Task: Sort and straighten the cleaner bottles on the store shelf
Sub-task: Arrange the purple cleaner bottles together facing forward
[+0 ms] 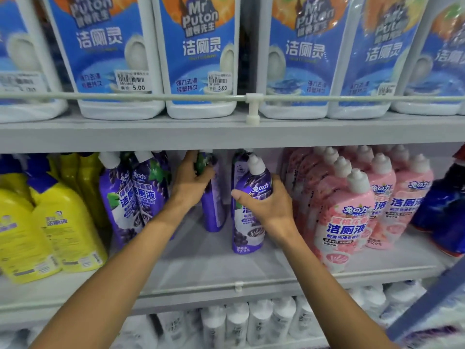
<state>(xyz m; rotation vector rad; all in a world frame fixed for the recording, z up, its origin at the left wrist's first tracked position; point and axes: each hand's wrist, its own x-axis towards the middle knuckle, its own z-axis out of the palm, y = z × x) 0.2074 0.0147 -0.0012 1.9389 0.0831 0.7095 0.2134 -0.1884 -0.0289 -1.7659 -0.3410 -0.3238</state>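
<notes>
Fingers of the right hand [268, 209] are wrapped round the front bottle [251, 238], the left hand's [190, 181] round the back bottle [214, 210] at ten o'clock. Labels should be faced forward.

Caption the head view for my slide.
Left hand grips a rear purple bottle, right hand a front purple bottle, on the middle shelf.

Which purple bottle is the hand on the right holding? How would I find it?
Look at the middle shelf, under the big blue-and-white jugs. Just left of the pink bottles, the right hand grips a purple toilet cleaner bottle. It is the purple one closest to the pink ones, label facing out.
</notes>
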